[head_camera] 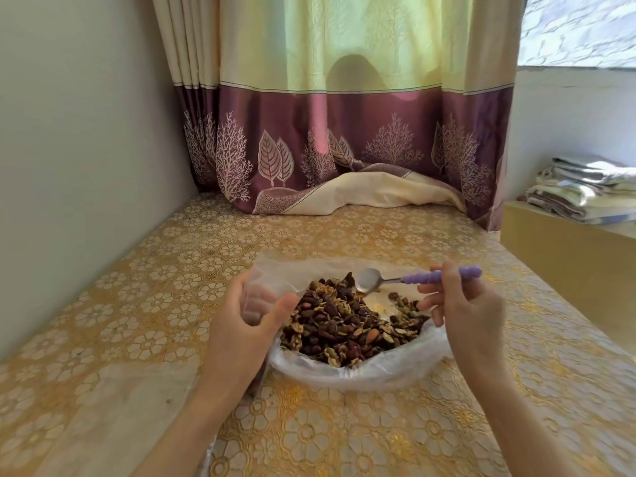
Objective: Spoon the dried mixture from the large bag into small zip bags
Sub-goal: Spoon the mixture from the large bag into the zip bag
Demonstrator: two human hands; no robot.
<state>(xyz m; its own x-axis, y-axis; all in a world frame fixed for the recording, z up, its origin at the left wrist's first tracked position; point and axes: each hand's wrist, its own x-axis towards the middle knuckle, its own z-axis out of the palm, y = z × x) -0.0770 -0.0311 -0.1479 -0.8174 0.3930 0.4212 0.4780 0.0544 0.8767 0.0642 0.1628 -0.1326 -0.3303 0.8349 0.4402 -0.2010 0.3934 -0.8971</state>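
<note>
Bench point(144, 304) with gold floral-patterned plastic cover fills the lower view, set into a corner against a plain pale wall point(79, 132) on the left. Cream-and-purple curtain with leaf and branch print point(344, 132) hangs at the far end, hem bunched on the bench top. Window point(581, 29) at upper right; stack of folded cloths point(585, 191) on a yellowish ledge point(564, 242) beside the bench.

Large clear plastic bag point(361, 373) lies open mid-bench, sides rolled down. Inside: dried mixture of dark raisins, nuts and pale seeds point(344, 325), heaped toward the left, a bare patch of bag floor at the right rear.

Left hand point(241, 325) at the bag's left rim, fingers and thumb curled around a small clear zip bag point(258, 294), held over the rim; contents of the small bag cannot be told.

Right hand point(468, 311) over the bag's right edge, pinching the handle of a metal spoon with a lilac ribbed plastic handle point(413, 277). Bowl points left, just above the mixture, looks empty.
</note>
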